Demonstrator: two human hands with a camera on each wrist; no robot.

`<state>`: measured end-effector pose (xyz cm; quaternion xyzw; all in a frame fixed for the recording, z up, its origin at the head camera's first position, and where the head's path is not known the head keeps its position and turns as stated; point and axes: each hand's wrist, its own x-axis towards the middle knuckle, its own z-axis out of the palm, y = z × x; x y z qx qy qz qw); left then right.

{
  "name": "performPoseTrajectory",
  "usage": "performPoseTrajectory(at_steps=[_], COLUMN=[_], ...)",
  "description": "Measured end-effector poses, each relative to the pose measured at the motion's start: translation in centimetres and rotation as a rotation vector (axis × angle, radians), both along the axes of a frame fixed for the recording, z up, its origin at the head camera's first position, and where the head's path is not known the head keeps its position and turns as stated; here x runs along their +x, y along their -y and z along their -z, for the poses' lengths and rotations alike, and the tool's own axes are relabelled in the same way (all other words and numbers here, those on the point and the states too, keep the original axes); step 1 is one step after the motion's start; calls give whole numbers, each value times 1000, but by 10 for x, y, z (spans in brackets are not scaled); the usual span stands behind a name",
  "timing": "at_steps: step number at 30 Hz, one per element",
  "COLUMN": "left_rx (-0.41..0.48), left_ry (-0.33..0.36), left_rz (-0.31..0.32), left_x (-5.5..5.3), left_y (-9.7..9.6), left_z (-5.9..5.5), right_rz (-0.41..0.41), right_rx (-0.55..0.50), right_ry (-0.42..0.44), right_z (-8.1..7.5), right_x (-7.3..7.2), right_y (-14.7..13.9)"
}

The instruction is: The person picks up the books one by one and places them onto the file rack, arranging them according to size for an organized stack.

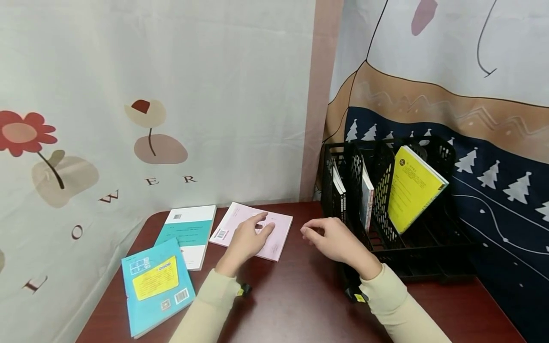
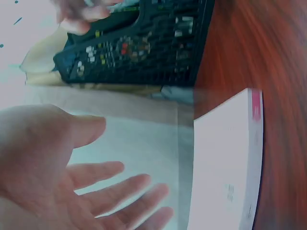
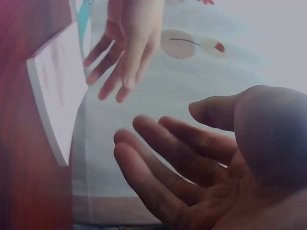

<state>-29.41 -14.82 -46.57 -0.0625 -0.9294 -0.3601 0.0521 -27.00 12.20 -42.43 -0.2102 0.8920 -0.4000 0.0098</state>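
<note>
My left hand [image 1: 249, 239] hovers over a pink book [image 1: 278, 234] that lies flat near the back of the table. In the left wrist view the fingers of that hand are spread apart from the thumb, with nothing between them, and the pink book [image 2: 223, 163] is beside them. To the right, my right hand [image 1: 336, 239] is held above the table, between the pink book and a black file rack [image 1: 388, 250]. Its fingers are loosely bent and hold nothing, as the right wrist view shows.
Left of the pink book lie a white and teal book [image 1: 188, 231] and, partly over it, a blue book [image 1: 147, 267]. In the rack a yellow book [image 1: 413, 190] leans tilted, and thinner books [image 1: 366, 200] stand in the left compartments. A printed curtain [image 1: 240, 95] hangs behind the table [image 1: 291, 305].
</note>
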Motion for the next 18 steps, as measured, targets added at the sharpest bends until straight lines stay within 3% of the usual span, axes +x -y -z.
performPoseTrajectory(at_steps=[3,10,18], left_rx=[-38,-144,-225], left_ry=[24,96,138], left_rz=[-18,-79,-29], left_x=[-3,-6,-6], left_y=[12,40,60], left_z=[-1,1,5], right_rz=[17,52,82], right_rx=[63,93,205], right_ry=[-54,-42,24], right_z=[2,9,27], right_x=[1,5,10], right_y=[5,15,37])
